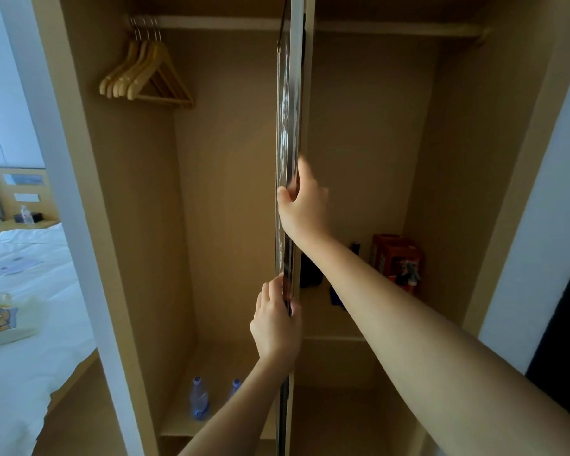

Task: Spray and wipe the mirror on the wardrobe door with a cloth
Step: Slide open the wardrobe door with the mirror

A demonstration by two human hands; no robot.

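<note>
Your head view meets the wardrobe door (293, 110) edge-on, its mirror (283, 133) a wet sliver facing left; your left hand (275, 319) and, higher, your right hand (301, 205) both grip that edge. The open wardrobe (231, 192) holds wooden hangers (145, 72) top left, two water bottles (198, 398) on its floor, a red box (396, 258) on the right shelf

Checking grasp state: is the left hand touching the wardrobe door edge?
Touching. The head view shows the left hand with fingers curled round the wardrobe door edge, below the right hand.

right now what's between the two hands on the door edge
In the head view, only a bare stretch of the wardrobe door edge, with its mirror strip, runs between the right hand above and the left hand below. Both grip that edge.
</note>
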